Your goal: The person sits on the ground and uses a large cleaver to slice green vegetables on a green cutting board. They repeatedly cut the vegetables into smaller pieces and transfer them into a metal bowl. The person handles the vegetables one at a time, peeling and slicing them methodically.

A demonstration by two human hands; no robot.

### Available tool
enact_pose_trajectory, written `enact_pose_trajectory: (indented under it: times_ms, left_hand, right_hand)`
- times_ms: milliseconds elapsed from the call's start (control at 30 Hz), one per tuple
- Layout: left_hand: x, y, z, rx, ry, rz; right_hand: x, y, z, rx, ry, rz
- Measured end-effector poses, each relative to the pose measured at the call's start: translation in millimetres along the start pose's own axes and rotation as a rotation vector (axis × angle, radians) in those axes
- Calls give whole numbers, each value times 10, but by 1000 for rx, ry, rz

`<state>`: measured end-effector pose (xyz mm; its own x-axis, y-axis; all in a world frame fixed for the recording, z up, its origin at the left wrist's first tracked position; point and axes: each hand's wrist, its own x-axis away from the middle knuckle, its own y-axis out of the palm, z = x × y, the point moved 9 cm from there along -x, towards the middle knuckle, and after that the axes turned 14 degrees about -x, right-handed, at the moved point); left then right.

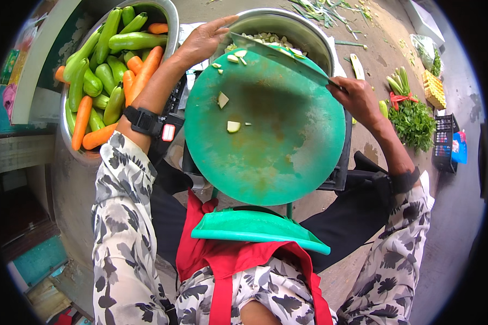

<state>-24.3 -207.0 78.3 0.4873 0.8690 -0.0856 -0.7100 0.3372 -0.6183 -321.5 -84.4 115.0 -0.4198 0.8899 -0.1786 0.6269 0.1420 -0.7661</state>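
Observation:
My right hand (353,97) grips the handle of a kitchen knife (282,59). Its broad blade slants across the far edge of a round green cutting board (264,162). Beside the blade's tip is my left hand (205,40), fingers stretched towards the rim of a large metal basin (325,36); whether it touches the blade is unclear. Cut pale-green vegetable pieces (270,38) lie in the basin beyond the board. A few pieces remain on the board, among them a wedge (223,100) and a chunk (233,126).
To the left, a metal basin (173,24) holds zucchini (116,103) and carrots (146,75). Leafy greens with a red tie (412,122), a black crate (444,136) and yellow egg trays (434,89) stand on the right. Vegetable scraps (329,14) litter the floor. Green plastic (260,231) lies before my lap.

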Motion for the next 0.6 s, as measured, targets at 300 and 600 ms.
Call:
enact_pose_trajectory:
  times_ms: [300, 600]
  left_hand:
    - [1042, -848, 148, -29, -39, 235]
    - [1392, -841, -237, 150, -179, 299]
  right_hand:
    - [396, 979, -657, -298, 187, -532]
    - [-415, 861, 49, -443, 437, -378]
